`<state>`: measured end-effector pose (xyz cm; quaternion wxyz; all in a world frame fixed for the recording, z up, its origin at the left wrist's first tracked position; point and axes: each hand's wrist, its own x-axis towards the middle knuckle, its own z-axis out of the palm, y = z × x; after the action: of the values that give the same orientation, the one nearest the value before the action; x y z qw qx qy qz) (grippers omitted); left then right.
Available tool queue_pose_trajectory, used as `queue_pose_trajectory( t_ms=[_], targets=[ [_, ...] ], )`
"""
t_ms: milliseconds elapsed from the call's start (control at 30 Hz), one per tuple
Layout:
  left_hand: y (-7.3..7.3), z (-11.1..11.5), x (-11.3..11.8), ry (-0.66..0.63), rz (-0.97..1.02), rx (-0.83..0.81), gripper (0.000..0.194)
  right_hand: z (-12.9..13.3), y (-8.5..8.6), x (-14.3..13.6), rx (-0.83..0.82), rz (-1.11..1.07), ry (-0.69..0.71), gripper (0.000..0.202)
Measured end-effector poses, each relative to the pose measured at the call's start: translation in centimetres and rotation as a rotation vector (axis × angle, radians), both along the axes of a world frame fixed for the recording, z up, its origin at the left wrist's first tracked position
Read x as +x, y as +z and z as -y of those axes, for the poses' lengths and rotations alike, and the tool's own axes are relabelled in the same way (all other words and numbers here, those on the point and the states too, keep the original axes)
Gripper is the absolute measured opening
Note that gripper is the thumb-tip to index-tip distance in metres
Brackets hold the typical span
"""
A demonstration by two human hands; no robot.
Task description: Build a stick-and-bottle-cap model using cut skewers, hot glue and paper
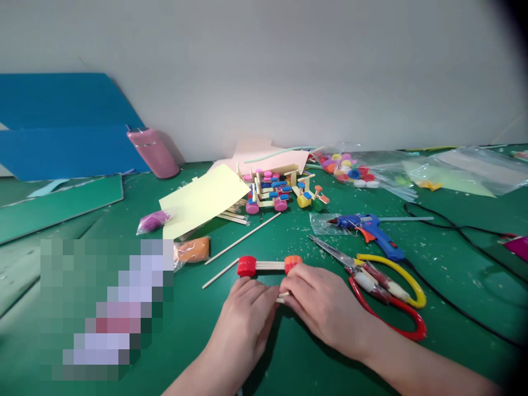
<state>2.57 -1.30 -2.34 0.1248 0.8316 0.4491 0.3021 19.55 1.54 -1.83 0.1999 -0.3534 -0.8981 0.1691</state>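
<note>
My left hand [247, 308] and my right hand [322, 302] meet close above the table, with fingers closed. Pale ends of short wooden sticks [283, 297] show between their fingertips; most of their length is hidden by my fingers. Just beyond lie more wooden sticks [270, 265], side by side, running between a red bottle cap [246, 266] on the left and an orange bottle cap [292, 263] on the right. My right fingers partly cover the orange cap. Two long thin sticks [243, 238] [220, 273] rest to the left.
To the right lie scissors [388, 291] with red and yellow handles and a blue glue gun [369, 228] with a black cord [445, 302]. Small cap-and-stick models [276, 195], yellow paper [202, 198], a bag of caps [346, 168] and a pink bottle [154, 154] stand farther back.
</note>
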Motion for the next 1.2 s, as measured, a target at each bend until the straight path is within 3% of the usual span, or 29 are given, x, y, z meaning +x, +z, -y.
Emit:
queue_pose_trajectory(
  t_ms=[133,200,300,533,800,967,1067,1200],
  targets=[
    [1.6,-0.4,0.9,0.071,0.353,-0.388,0.019,-0.3,0.7,0.5,-0.193,-0.390,-0.030,0.016],
    [1.9,-0.8,1.2,0.085,0.553,-0.539,0.017,-0.4,0.7,0.8,-0.246,-0.483,-0.047,0.020],
    [1.4,-1.1,1.4,0.073,0.707,-0.588,0.013,-0.6,0.2,0.9,-0.239,-0.499,-0.026,0.027],
    [-0.6,-0.5,1.4,0.067,0.563,-0.523,0.017,-0.7,-0.8,0.6,-0.092,-0.415,0.133,0.033],
    [-0.6,-0.5,1.2,0.049,0.428,-0.442,0.020,-0.8,-1.1,0.7,-0.101,-0.369,0.117,0.026],
    [-0.6,-0.7,1.4,0.046,0.410,-0.449,0.023,-0.6,-0.9,0.5,-0.151,-0.454,0.082,0.021],
    [-0.7,-0.6,1.5,0.087,0.425,-0.500,0.025,-0.6,-0.5,0.2,-0.154,-0.522,0.054,0.015],
    [-0.2,-0.6,1.6,0.054,0.557,-0.699,0.024,-0.7,-0.2,0.0,-0.220,-0.591,0.002,0.013]
  ],
)
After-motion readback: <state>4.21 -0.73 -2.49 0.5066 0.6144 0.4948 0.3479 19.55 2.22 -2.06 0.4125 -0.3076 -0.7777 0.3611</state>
